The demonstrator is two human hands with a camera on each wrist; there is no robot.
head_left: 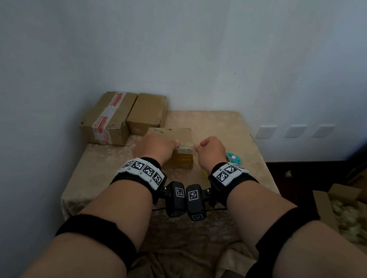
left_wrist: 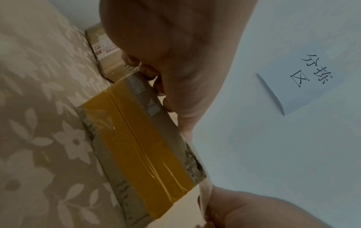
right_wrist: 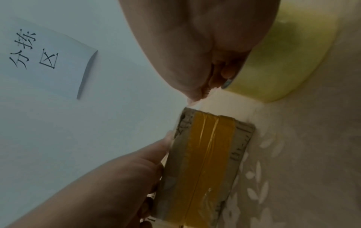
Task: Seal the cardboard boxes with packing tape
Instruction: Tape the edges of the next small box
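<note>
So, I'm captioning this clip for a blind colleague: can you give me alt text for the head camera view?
Two hands work at a small cardboard box on a cloth-covered table: the left hand rests on the box, the right hand is curled just beside it. Two larger boxes sit against the wall behind.

Left hand point(head_left: 155, 147) lies flat; right hand point(head_left: 212, 149) pinches, fingers point(right_wrist: 226, 74) curled.
</note>
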